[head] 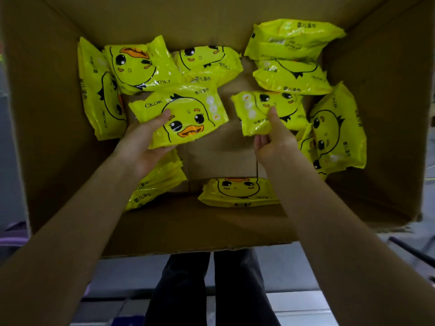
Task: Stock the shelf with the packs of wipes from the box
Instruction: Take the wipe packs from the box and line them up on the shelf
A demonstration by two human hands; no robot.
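Head view: left hand holds pack crosswise, beak toward the person.

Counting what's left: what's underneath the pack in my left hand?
Beneath the held pack and left hand, part of a stack of packs shows in the box; the forearm covers the rest.

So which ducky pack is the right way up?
The pack in the left hand: its beak sits below its eyes. The other ducks lie upside down or sideways.
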